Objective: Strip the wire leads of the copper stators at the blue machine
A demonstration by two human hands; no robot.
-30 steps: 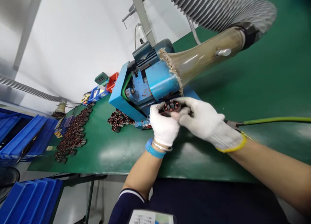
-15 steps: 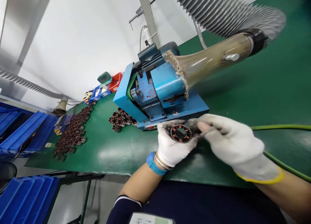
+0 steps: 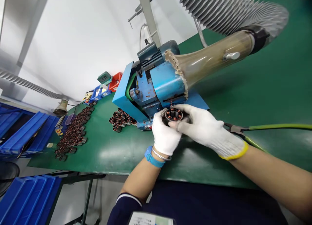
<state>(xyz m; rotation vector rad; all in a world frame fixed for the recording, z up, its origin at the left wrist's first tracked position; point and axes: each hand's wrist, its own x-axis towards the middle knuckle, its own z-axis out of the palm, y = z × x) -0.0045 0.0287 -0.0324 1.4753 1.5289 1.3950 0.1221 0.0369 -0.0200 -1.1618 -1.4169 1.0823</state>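
A round stator [image 3: 173,114] with copper windings sits between both my gloved hands, right in front of the blue machine [image 3: 156,85]. My left hand [image 3: 165,134] in a white glove wraps around its lower side. My right hand [image 3: 207,129], also in a white glove, pinches it from the right with fingers closed. Thin wire ends stick up from the stator toward the machine's slot. A blue band circles my left wrist.
A green table [image 3: 255,95] carries the machine, a clear suction funnel [image 3: 214,57] with a ribbed hose, and green-handled pliers [image 3: 246,131] at right. A small cluster of stators [image 3: 120,120] and a long row [image 3: 74,134] lie left. Blue bins [image 3: 21,137] stand far left.
Half a second ago the stator was held lower, away from the machine, with my right hand further right. Both hands have brought it back up against the machine's front.
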